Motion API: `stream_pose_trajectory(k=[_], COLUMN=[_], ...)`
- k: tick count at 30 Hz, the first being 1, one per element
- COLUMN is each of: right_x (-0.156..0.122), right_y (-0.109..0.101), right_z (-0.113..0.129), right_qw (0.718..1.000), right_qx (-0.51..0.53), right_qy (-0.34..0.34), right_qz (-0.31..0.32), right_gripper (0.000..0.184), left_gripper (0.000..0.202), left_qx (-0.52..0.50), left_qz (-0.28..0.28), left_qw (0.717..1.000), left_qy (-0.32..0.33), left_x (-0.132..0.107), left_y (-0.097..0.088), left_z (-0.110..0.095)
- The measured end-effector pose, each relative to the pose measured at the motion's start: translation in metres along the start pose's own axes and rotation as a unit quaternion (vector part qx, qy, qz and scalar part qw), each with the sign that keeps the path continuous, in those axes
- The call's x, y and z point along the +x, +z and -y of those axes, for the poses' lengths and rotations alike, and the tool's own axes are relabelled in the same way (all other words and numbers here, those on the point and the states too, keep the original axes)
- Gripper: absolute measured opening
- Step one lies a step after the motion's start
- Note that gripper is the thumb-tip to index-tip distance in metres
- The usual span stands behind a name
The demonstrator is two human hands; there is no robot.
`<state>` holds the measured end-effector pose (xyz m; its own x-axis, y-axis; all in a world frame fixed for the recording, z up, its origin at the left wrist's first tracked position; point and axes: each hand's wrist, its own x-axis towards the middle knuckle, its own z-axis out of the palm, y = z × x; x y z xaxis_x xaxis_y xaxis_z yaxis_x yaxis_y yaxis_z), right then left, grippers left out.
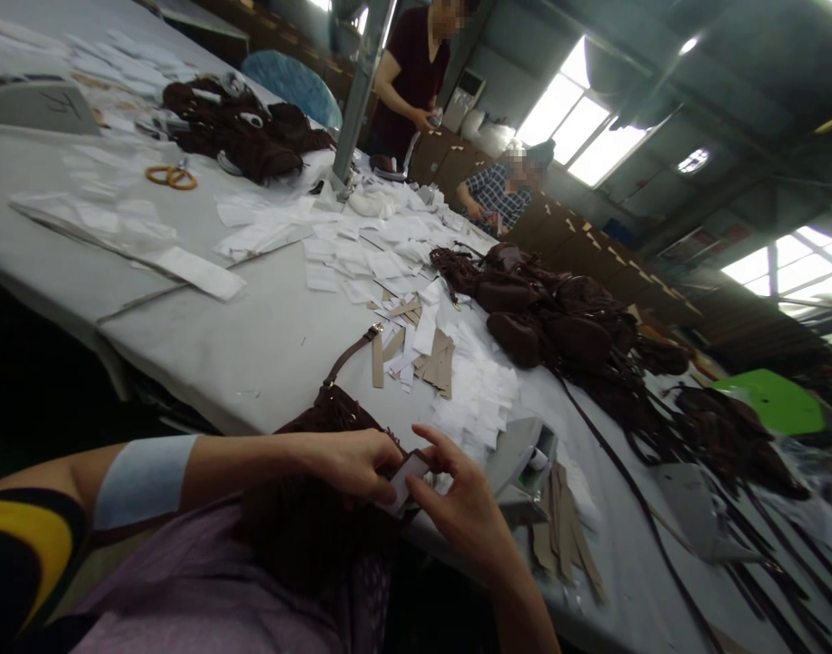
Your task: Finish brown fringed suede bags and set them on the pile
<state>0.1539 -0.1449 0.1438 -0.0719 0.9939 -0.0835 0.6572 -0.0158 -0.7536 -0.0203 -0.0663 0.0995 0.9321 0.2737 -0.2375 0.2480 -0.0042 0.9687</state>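
At the near edge of the desk [252,345], the left hand [358,463] and the right hand [457,509] meet over a dark brown bag [321,418]. Both hands pinch a small white card [406,477] between fingertips and thumb, the left hand also resting on the bag. The bag's strap [351,350] runs away toward tan strips [438,361] and scattered white paper slips [381,259]. To the right lies a heap of brown bags [552,318]; another heap [242,136] sits far left, near orange-handled scissors [171,177]. Two other people [412,77] work at the far end.
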Motion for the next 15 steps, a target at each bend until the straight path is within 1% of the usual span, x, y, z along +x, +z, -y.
stream_pose_trajectory(k=[4,7,9,10,12,14,15], right_x=[0.004,0.006,0.007,0.007,0.008,0.008,0.009], right_y=[-0.006,-0.009,-0.01,-0.01,-0.01,-0.009,-0.008], right_z=[0.013,0.018,0.018,0.017,0.014,0.012,0.011], right_qw=[0.999,0.997,0.994,0.991,0.987,0.985,0.984], right_qx=[-0.034,-0.049,-0.059,-0.064,-0.07,-0.056,-0.041], right_qy=[-0.004,0.015,0.032,0.035,0.033,0.025,0.022], right_qz=[0.034,0.059,0.091,0.108,0.139,0.162,0.17], right_gripper=[0.047,0.032,0.02,0.017,0.018,0.02,0.021], left_gripper=[0.044,0.055,0.058,0.062,0.077,0.09,0.094], left_qx=[0.033,0.034,0.055,0.079,0.147,0.209,0.231], left_qz=[-0.047,-0.044,-0.04,-0.042,-0.057,-0.065,-0.059], left_qw=[0.998,0.998,0.998,0.996,0.986,0.973,0.969], left_qy=[0.005,-0.006,0.008,0.024,0.056,0.068,0.066], left_x=[0.001,0.002,0.001,0.001,-0.001,-0.003,-0.003], left_y=[0.002,0.004,0.005,0.005,0.005,0.006,0.006], left_z=[0.0,0.001,0.001,0.0,-0.003,-0.006,-0.008])
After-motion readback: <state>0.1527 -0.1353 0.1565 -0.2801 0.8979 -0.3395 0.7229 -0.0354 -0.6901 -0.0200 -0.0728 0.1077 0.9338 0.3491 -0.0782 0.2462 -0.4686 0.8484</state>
